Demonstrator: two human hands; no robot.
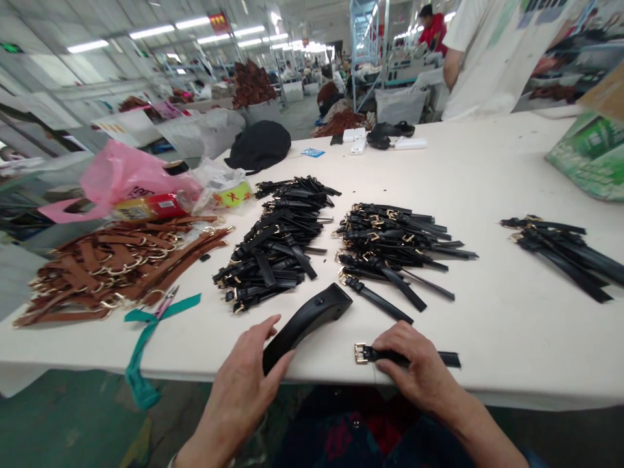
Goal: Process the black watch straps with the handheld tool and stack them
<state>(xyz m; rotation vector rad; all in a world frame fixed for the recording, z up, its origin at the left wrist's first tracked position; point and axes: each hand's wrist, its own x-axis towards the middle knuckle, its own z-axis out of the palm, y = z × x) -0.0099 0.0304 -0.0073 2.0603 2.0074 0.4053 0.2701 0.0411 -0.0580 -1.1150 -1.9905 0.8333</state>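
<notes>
My left hand [244,377] grips the near end of a wide, curved black strap [312,317], thumb on one side and fingers on the other. Its far end lifts off toward the right and has a small dark stud on it. To the right, my right hand [414,361] pinches a narrow black buckle strap [449,359] at the table's front edge. The gold buckle [361,353] of that strap points left. Just beyond my hands lie two piles of similar black straps, a left pile [273,247] and a middle pile [390,240].
Brown straps with gold rings [117,260] cover the table's left side. Small scissors [167,302] tied with green ribbon [141,351] lie nearby. A smaller group of black straps [565,250] sits at right. Behind are a pink bag [121,172], a black cap [260,144] and a standing person [487,58].
</notes>
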